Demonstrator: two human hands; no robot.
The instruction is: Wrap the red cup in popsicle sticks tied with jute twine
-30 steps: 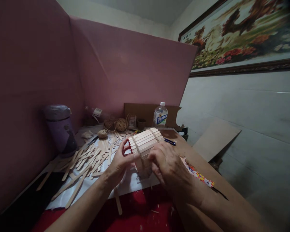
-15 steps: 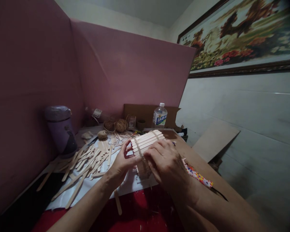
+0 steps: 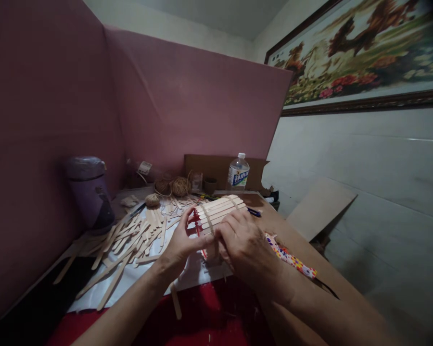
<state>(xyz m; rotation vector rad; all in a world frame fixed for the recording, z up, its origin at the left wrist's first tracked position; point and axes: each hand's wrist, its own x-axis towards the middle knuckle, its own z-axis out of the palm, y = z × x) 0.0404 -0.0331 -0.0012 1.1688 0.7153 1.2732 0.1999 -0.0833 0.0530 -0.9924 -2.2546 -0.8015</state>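
Note:
A barrel-shaped piece made of pale craft sticks [image 3: 222, 210] laid side by side is held up over the front of the work area. Two bands of twine [image 3: 208, 221] run across its sticks, and red shows at its left end. My left hand [image 3: 180, 244] is closed around that left end, thumb in front and fingers behind. My right hand [image 3: 243, 240] grips the near right side, its bent fingertips close to the left twine band. The palm side of the right hand and whatever lies under its fingers are hidden.
Loose craft sticks [image 3: 130, 245] cover the white sheet at left. Balls of twine [image 3: 181, 186], a water bottle [image 3: 238, 174] and a cup [image 3: 210, 184] stand at the back. A purple tumbler [image 3: 92, 197] is far left; a flower-patterned glue gun-like tool [image 3: 292, 259] lies right.
My right hand has shifted slightly down and left, uncovering a dark pen behind it. The stick piece has turned a little, and more red shows at its left end.

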